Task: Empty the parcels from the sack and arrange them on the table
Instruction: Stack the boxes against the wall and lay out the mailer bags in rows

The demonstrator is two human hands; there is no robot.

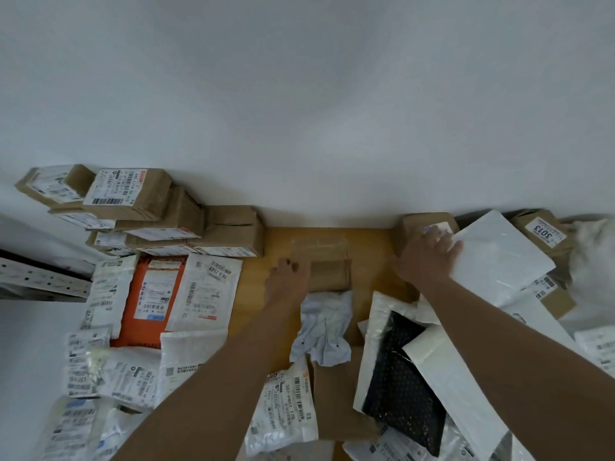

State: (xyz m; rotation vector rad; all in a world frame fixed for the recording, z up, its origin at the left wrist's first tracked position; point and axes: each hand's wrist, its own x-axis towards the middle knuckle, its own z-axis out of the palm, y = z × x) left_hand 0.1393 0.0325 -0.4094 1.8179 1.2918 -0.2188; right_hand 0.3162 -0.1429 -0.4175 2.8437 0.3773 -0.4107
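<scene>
My left hand [287, 277] grips the left end of a small brown cardboard box [329, 269] lying in the middle of the wooden table [369, 247]. My right hand [427, 252] rests on a brown box [416, 224] at the back right, its fingers touching the edge of a flat white mailer [499, 257]. Brown boxes [149, 211] are stacked at the back left. Flat white and orange mailers [156, 294] lie in rows at the left. The white sack [595, 257] shows at the far right edge.
A crumpled white bag [324, 327] lies in front of the small box. A black bubble mailer [404, 380] and more loose parcels are heaped at the front right. A white wall stands right behind the table. A perforated metal rail [40, 277] is at the left.
</scene>
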